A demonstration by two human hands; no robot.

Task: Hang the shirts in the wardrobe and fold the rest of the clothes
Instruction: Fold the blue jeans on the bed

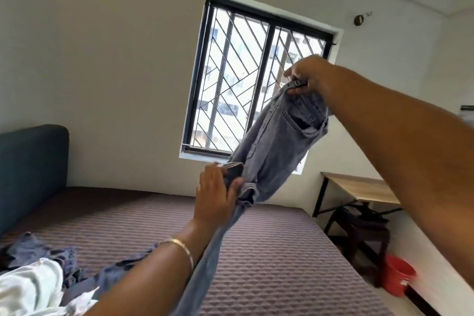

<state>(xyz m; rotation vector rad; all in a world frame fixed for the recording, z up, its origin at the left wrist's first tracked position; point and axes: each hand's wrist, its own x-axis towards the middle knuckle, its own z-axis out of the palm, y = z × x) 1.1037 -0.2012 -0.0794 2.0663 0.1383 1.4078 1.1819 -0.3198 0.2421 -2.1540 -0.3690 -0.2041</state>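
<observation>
One pair of grey jeans (272,146) is held up in the air over the bed (269,251), in front of the barred window (256,79). The waistband is pinched by the right hand (306,77), fingers curled round the denim, at about 1 o'clock from the frame's centre. Lower down, at about 6 o'clock from centre, the fabric is gripped by the left hand (218,192), with thumb and fingers closed on a fold. The long axis of the jeans runs diagonally, waistband up toward 1 o'clock, legs trailing down toward 7 o'clock along the left forearm and out past the bottom edge. A gold bangle (179,246) is worn on the left wrist.

Most of the patterned mattress is left bare toward 5 o'clock, up to its right edge. A heap of clothes (38,272), white and blue, is piled at the 8 o'clock corner; the pieces cannot be counted. One blue headboard (30,161) stands at 9 o'clock. At 3 to 4 o'clock, one wooden table (359,187) and one red bucket (397,277) are seen beside the bed
</observation>
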